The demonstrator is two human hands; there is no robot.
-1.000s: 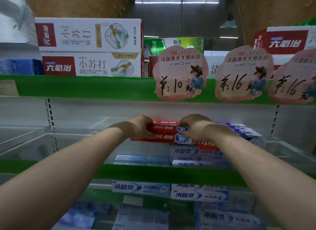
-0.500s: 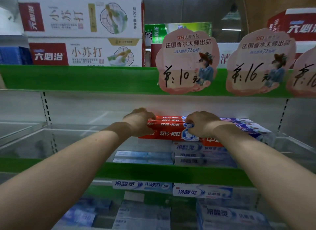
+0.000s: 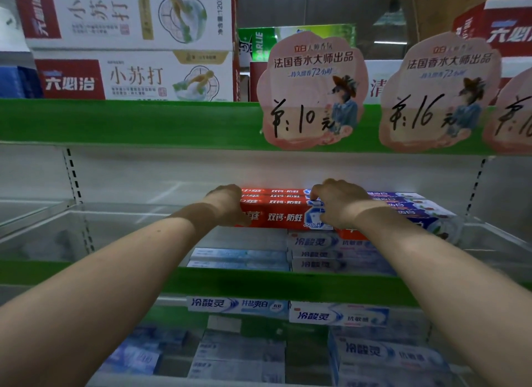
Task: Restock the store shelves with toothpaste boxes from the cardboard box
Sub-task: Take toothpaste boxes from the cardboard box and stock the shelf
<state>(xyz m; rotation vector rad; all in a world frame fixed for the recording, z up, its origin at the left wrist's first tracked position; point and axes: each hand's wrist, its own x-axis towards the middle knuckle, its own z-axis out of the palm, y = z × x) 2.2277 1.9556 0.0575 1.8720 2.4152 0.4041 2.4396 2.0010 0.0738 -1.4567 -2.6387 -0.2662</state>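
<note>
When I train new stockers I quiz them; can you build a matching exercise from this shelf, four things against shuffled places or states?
Things:
1. red toothpaste boxes
2. left hand
3. right hand
4. pink price tag marked 10

States:
A. hangs on the green shelf edge
B. grips the boxes' left end
C. held at both ends
D. grips the boxes' blue-and-white end

Pairs: 1-C, 2-B, 3-D, 4-A.

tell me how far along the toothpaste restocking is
Done: pale blue and white toothpaste boxes lie stacked on the green-edged middle shelf. In hand: left hand and right hand grip a stack of red toothpaste boxes above them. Left: its left part holds no boxes; the cardboard box is out of view.
</note>
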